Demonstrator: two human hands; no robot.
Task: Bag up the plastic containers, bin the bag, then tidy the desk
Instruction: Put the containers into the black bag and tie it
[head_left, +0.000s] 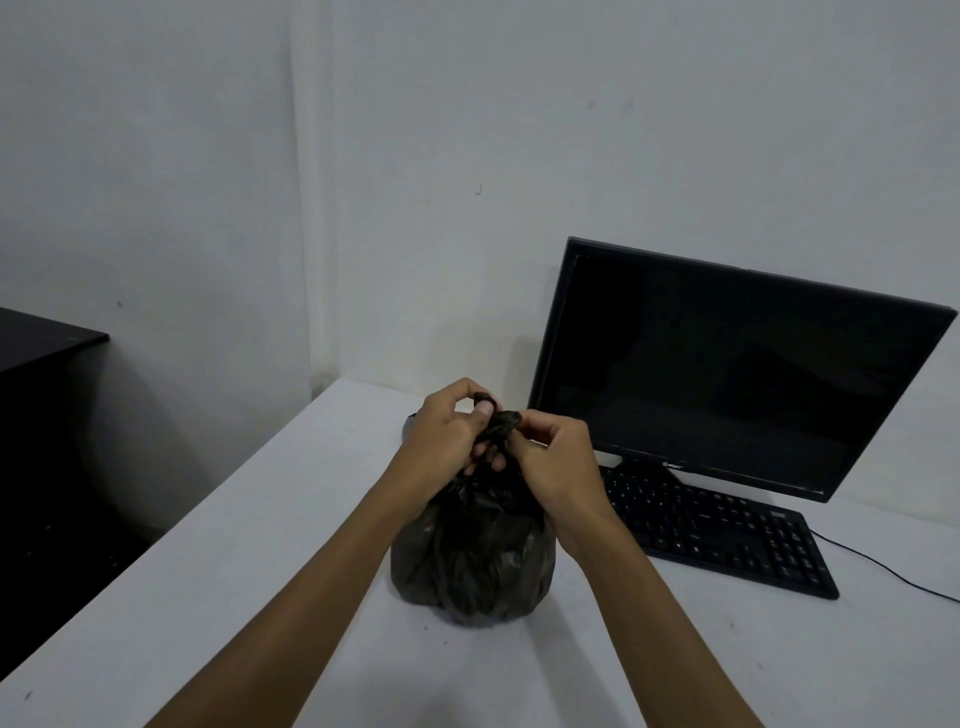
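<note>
A full black plastic bag stands upright in the middle of the white desk. Its neck is gathered and twisted into a knot at the top. My left hand grips the twisted neck from the left, with a strand wound over one finger. My right hand pinches the same neck from the right. The containers inside the bag are hidden.
A dark monitor stands at the back right, with a black keyboard in front of it and a cable trailing right. A small dark object peeks out behind my left hand. Left of the desk stands a black cabinet.
</note>
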